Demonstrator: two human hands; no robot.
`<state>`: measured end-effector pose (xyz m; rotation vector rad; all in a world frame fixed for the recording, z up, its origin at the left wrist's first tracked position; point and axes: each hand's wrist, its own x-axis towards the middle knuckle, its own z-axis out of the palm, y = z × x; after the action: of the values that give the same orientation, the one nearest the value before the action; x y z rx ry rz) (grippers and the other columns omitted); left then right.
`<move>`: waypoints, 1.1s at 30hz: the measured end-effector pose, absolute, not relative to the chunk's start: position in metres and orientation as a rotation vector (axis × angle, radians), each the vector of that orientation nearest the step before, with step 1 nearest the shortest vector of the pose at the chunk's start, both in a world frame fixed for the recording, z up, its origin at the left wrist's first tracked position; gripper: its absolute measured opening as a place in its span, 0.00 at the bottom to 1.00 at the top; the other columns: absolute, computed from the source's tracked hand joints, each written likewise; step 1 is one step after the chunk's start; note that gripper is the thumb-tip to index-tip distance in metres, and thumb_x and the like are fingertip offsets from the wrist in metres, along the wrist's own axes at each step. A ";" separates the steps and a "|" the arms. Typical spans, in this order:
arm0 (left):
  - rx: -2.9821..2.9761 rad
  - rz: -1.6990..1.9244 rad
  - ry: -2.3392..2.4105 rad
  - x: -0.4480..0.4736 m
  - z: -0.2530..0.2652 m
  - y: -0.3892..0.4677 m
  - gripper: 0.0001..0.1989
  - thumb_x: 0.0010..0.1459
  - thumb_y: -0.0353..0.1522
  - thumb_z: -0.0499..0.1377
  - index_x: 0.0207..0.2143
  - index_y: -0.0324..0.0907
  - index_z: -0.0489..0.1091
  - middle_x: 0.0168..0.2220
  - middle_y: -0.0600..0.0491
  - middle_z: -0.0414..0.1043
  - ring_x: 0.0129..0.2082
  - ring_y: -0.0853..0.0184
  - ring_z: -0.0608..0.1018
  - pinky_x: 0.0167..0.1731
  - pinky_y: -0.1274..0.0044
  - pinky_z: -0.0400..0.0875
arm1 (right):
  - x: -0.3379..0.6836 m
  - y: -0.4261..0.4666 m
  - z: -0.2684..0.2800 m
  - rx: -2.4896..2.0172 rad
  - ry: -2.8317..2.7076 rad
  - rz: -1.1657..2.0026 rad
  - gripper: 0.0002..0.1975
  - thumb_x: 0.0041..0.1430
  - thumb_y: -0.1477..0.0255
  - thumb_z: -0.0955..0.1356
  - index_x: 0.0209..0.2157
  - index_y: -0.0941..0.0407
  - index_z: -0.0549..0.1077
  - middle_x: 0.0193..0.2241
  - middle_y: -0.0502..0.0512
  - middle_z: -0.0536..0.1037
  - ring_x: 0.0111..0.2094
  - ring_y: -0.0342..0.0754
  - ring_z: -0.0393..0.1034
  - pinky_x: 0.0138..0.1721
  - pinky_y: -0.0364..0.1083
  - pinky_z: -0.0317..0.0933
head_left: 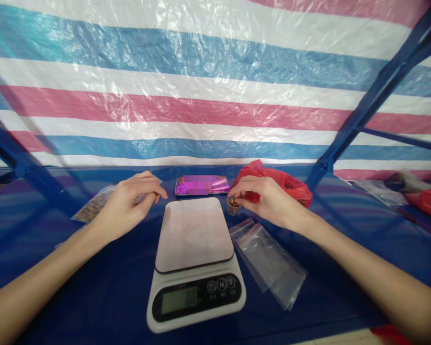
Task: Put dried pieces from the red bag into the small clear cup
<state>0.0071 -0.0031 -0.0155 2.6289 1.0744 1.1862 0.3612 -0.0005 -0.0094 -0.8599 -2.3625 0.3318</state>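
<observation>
My left hand hovers by the far left corner of the kitchen scale, its fingers loosely curled and nothing visible in them. Behind it lies a clear bag of brown pieces, partly hidden by the hand and forearm. At the scale's right, my right hand has thumb and fingertips pinched together at the rim of a small clear cup with brown pieces inside. Whether the fingertips grip a piece or the rim is hidden. The scale's plate is bare and its display reads 0.0.
Clear zip bags lie right of the scale. A phone with a purple screen rests behind it. A red plastic bag sits behind my right hand. Blue metal struts and a striped tarp bound the blue tabletop.
</observation>
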 end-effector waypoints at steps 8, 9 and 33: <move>2.613 1.183 1.084 0.008 -0.014 -0.004 0.15 0.63 0.25 0.53 0.30 0.43 0.78 0.27 0.55 0.76 0.33 0.65 0.75 0.36 0.74 0.69 | 0.359 -0.003 -0.011 -0.929 -2.327 0.404 0.09 0.67 0.81 0.71 0.42 0.55 0.82 0.39 0.54 0.83 0.38 0.47 0.78 0.42 0.47 0.70; 2.611 1.182 1.088 0.008 -0.014 -0.004 0.15 0.64 0.25 0.53 0.30 0.43 0.78 0.27 0.55 0.76 0.33 0.65 0.75 0.37 0.73 0.69 | 0.358 -0.003 -0.012 -0.930 -2.312 0.419 0.08 0.67 0.79 0.71 0.42 0.55 0.82 0.39 0.54 0.83 0.38 0.48 0.78 0.42 0.47 0.70; 2.626 1.164 1.065 0.006 -0.018 -0.002 0.16 0.64 0.24 0.52 0.31 0.43 0.78 0.28 0.55 0.75 0.33 0.66 0.74 0.37 0.73 0.68 | 0.355 -0.007 -0.009 -0.844 -2.225 0.375 0.08 0.70 0.76 0.70 0.43 0.54 0.83 0.40 0.54 0.85 0.40 0.49 0.81 0.43 0.47 0.71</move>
<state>0.0060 -0.0023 -0.0175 2.6256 1.0654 1.1635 0.3552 -0.0071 -0.0091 -0.8439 -2.2248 0.3755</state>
